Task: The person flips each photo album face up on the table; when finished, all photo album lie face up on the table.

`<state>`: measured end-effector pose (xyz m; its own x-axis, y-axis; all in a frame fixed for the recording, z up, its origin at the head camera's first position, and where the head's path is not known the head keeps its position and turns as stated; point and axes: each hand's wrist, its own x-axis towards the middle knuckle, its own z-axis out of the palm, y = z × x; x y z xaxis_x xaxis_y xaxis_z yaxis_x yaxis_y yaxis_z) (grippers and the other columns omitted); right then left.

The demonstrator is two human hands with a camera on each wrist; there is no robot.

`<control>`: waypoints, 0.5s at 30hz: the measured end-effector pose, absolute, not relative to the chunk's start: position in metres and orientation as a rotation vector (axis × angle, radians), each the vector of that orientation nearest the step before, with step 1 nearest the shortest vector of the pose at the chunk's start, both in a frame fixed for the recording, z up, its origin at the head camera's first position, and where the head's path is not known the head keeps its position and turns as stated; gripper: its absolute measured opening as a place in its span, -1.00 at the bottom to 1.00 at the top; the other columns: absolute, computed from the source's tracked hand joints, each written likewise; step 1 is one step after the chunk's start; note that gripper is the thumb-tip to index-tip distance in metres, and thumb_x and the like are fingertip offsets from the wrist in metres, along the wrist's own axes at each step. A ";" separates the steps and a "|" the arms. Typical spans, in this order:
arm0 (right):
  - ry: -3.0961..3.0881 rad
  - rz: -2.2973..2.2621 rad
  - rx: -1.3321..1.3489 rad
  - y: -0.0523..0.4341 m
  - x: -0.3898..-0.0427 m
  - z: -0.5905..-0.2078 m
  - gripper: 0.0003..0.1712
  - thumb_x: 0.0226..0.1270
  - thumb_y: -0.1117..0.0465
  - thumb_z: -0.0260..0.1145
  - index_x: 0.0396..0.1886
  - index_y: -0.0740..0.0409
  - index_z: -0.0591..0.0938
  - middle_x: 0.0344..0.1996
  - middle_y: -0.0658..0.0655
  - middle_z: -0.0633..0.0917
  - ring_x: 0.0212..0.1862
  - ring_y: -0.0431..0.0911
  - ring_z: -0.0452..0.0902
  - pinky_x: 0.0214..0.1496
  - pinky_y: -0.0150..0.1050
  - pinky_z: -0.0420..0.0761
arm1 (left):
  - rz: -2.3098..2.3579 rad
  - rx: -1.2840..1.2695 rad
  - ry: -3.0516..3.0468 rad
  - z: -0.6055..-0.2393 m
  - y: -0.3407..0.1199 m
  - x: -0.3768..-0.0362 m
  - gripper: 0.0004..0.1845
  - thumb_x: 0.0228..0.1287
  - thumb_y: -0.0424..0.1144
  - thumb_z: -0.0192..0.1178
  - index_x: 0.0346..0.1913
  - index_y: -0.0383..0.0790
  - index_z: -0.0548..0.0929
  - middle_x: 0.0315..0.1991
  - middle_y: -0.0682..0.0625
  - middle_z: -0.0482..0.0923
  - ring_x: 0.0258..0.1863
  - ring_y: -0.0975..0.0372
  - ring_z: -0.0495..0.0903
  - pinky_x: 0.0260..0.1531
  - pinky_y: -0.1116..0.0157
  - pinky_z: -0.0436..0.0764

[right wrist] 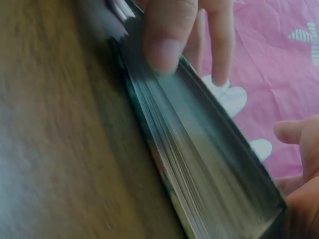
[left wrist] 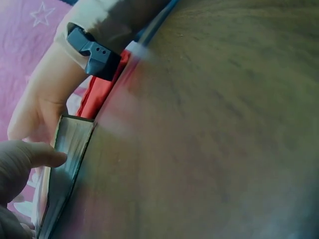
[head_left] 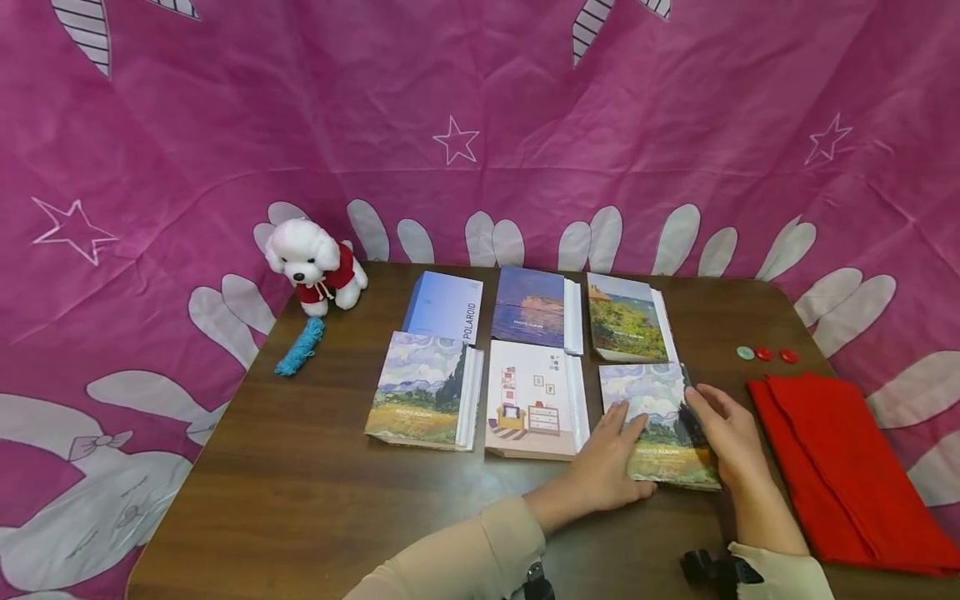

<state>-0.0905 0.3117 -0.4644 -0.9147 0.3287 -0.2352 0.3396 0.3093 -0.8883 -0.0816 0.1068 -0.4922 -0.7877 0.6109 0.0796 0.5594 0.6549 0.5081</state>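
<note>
Six photo albums lie in two rows on the brown table (head_left: 300, 500). Both hands are on the front right album (head_left: 663, 417), whose cover shows a painted landscape. My left hand (head_left: 611, 467) lays its fingers on the cover's left part, and its thumb (left wrist: 35, 154) presses the album's page edge (left wrist: 72, 142). My right hand (head_left: 723, 433) holds the album's right side, thumb (right wrist: 164, 35) on the stacked pages (right wrist: 199, 149) and fingers over the cover. The album rests on the table.
A folded red cloth (head_left: 840, 467) lies just right of the hands, with three small buttons (head_left: 765, 353) behind it. At the left sit a white plush dog (head_left: 315, 262) and a blue yarn bundle (head_left: 300, 347). Pink fabric (head_left: 480, 125) surrounds the table.
</note>
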 end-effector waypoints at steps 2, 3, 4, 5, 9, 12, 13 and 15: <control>2.460 -1.846 0.651 0.316 -0.090 -0.466 -0.28 0.53 -0.12 0.17 0.45 0.28 0.39 0.17 -0.03 0.57 0.19 -0.12 0.38 0.10 -0.43 0.43 | 0.833 0.959 2.768 -0.492 0.107 -0.082 0.03 0.08 0.14 0.50 0.57 -0.09 0.25 0.58 -0.17 0.08 0.56 0.09 0.07 0.40 0.29 0.29; 2.417 -1.917 0.649 0.318 -0.089 -0.467 -0.39 0.53 -0.09 0.19 0.38 0.18 0.49 0.07 -0.13 0.58 0.12 -0.18 0.38 0.00 -0.48 0.43 | 0.854 0.947 2.765 -0.492 0.107 -0.082 0.04 0.07 0.12 0.51 0.57 -0.09 0.25 0.58 -0.16 0.09 0.56 0.10 0.07 0.39 0.29 0.31; 2.378 -1.985 0.635 0.320 -0.089 -0.467 -0.51 0.53 -0.07 0.20 0.29 0.07 0.58 -0.03 -0.24 0.59 0.06 -0.25 0.41 -0.05 -0.50 0.44 | 0.871 0.938 2.761 -0.492 0.107 -0.082 0.05 0.05 0.11 0.52 0.57 -0.09 0.25 0.58 -0.16 0.09 0.56 0.10 0.08 0.39 0.29 0.32; 2.313 -2.078 0.606 0.322 -0.088 -0.468 -0.63 0.53 -0.03 0.21 0.19 -0.01 0.65 -0.11 -0.32 0.60 0.02 -0.32 0.44 -0.08 -0.51 0.47 | 0.887 0.930 2.756 -0.491 0.107 -0.082 0.06 0.04 0.11 0.53 0.57 -0.09 0.25 0.58 -0.16 0.09 0.56 0.10 0.08 0.38 0.29 0.33; 2.190 -2.277 0.492 0.328 -0.087 -0.469 -0.83 0.53 0.07 0.24 -0.03 -0.15 0.71 -0.24 -0.37 0.67 -0.13 -0.43 0.56 -0.15 -0.52 0.57 | 0.943 0.947 2.757 -0.490 0.108 -0.082 0.04 0.04 0.10 0.53 0.56 -0.09 0.26 0.57 -0.18 0.10 0.56 0.07 0.08 0.40 0.27 0.31; 2.170 -2.282 0.401 0.330 -0.088 -0.470 -0.62 0.54 0.11 0.22 0.24 0.13 0.55 -0.25 -0.30 0.69 -0.20 -0.39 0.62 -0.21 -0.47 0.64 | 0.989 0.976 2.779 -0.492 0.108 -0.082 -0.01 0.06 0.10 0.50 0.54 -0.09 0.30 0.56 -0.19 0.12 0.55 0.00 0.11 0.44 0.21 0.25; 2.179 -2.265 0.387 0.331 -0.089 -0.470 -0.56 0.55 0.10 0.22 0.30 0.18 0.49 -0.25 -0.28 0.69 -0.22 -0.37 0.62 -0.23 -0.45 0.66 | 1.009 0.978 2.782 -0.492 0.109 -0.083 -0.02 0.07 0.10 0.49 0.53 -0.09 0.31 0.56 -0.19 0.13 0.54 -0.02 0.12 0.45 0.19 0.24; 2.192 -2.245 0.368 0.330 -0.089 -0.469 -0.51 0.55 0.10 0.21 0.35 0.18 0.43 -0.27 -0.25 0.69 -0.27 -0.34 0.64 -0.28 -0.41 0.68 | 1.052 0.965 2.772 -0.494 0.109 -0.083 -0.05 0.10 0.12 0.47 0.53 -0.07 0.32 0.56 -0.18 0.12 0.54 -0.04 0.13 0.44 0.15 0.27</control>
